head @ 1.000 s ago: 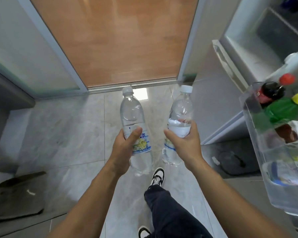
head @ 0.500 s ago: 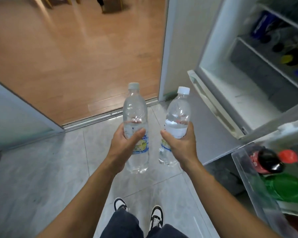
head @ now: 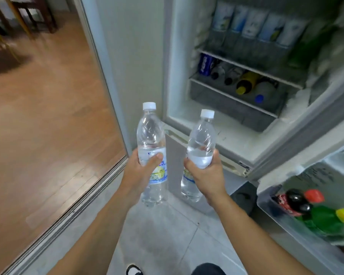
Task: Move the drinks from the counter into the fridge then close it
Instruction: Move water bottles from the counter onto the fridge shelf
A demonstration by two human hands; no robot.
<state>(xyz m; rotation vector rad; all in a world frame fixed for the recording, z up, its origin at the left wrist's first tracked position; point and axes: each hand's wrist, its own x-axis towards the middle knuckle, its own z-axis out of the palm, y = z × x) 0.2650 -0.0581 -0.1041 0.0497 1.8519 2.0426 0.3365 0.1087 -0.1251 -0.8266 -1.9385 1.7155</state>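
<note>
1. You gripped one water bottle in your left hand and a second bottle in your right hand, both upright in mid-air.
2. You stood near the open fridge, mid-carry.
3. Next, I judged, each needed a free spot on a shelf or in the door bin to the right.
</note>
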